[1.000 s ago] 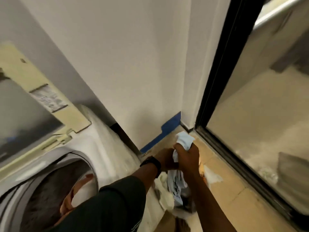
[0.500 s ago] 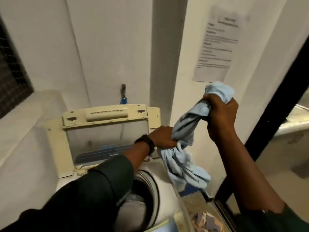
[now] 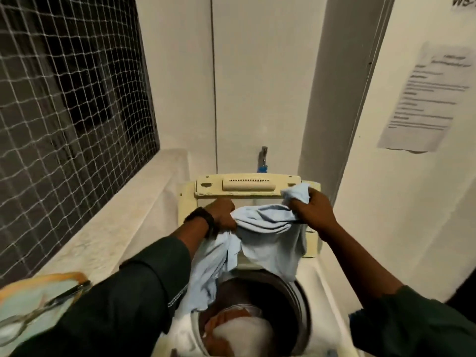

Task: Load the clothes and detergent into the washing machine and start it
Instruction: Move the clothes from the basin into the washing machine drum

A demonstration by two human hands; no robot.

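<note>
A light blue garment (image 3: 268, 240) hangs stretched between my two hands above the open drum (image 3: 296, 297) of a white top-loading washing machine (image 3: 327, 292). My left hand (image 3: 222, 215), with a black watch on the wrist, grips the garment's left part. My right hand (image 3: 313, 210) grips its right end, slightly higher. The cloth's lower folds drape over the drum's left rim. Inside the drum lie orange and white clothes (image 3: 239, 328). The machine's cream lid (image 3: 247, 186) stands raised behind my hands.
A netted window (image 3: 64, 112) and a stone ledge (image 3: 116, 228) run along the left. A container with a wire handle (image 3: 33, 307) sits on the ledge at lower left. A tap (image 3: 263, 158) is on the back wall. A paper notice (image 3: 432, 99) hangs on the right wall.
I lifted the blue garment from the floor basket at the right, swung it left, and now hold it spread over the drum. The view turned from the floor to the machine.
</note>
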